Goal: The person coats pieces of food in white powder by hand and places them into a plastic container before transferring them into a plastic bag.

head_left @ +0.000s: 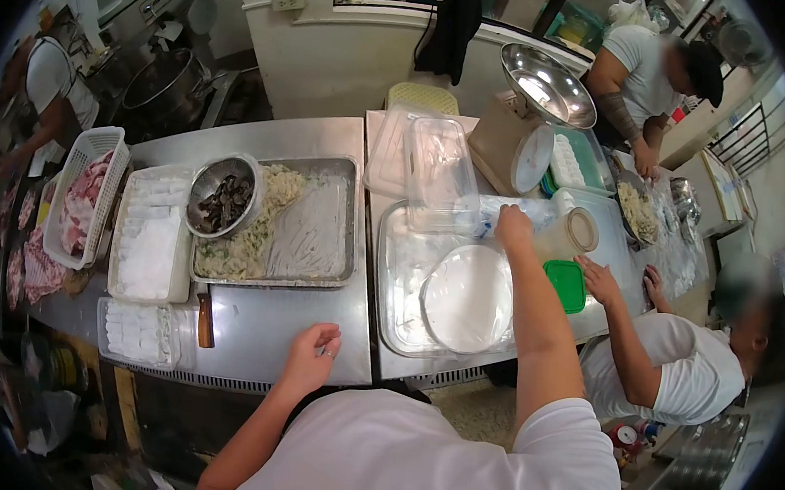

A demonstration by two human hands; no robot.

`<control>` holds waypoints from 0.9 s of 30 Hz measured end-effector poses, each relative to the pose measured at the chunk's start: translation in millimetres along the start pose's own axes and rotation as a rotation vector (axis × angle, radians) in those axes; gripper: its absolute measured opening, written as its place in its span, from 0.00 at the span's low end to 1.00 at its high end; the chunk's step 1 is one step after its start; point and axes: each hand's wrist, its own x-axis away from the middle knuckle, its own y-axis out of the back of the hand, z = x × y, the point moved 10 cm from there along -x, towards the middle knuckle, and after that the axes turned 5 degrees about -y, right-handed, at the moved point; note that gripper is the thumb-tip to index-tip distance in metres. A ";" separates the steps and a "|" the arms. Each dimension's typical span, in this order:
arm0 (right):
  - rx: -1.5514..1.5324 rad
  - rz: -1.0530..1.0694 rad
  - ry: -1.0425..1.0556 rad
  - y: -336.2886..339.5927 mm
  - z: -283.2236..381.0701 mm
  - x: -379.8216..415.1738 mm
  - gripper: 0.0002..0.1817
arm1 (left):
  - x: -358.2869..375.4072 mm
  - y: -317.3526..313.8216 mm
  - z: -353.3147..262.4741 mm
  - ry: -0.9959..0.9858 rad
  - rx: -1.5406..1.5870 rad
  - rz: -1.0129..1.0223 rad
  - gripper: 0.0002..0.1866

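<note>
Stretched well forward, the right hand (514,226) has its fingers bent narrow at a crumpled, blue-printed clear plastic (488,224), which lies between stacked clear lids and a jar; whether it grips the film, I cannot tell. The left hand (312,356) is by the front edge of the left steel table (260,318), its fingers loosely curled; I cannot tell if anything small is in it. On that table the biggest thing is a metal tray (354,233) of pale, green-flecked filling. Across the seam sits a clear tray (392,313) with a round white piece (469,300) in it, and behind the lids (439,162) stands a scale (499,148). Left of the filling is a white container (148,294) of pale rolls; a steel bowl (249,212) of dark pieces overlaps the metal tray's corner. Smaller are the jar (552,242), a green lid (564,286) near a co-worker's hand (599,279), and a wooden-handled tool (206,323) left of the left hand.
</note>
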 end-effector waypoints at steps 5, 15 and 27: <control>-0.146 -0.292 -0.048 50.7 -3.5 6.9 0.08 | -2.1 14.9 23.4 0.038 0.039 -0.013 0.14; -0.345 -0.609 -0.001 141.8 -7.1 31.2 0.10 | -17.5 14.0 1.7 -0.035 0.004 0.058 0.13; -0.465 -0.895 -0.040 191.3 -30.1 63.3 0.07 | -24.5 3.1 0.4 -0.074 0.003 0.156 0.15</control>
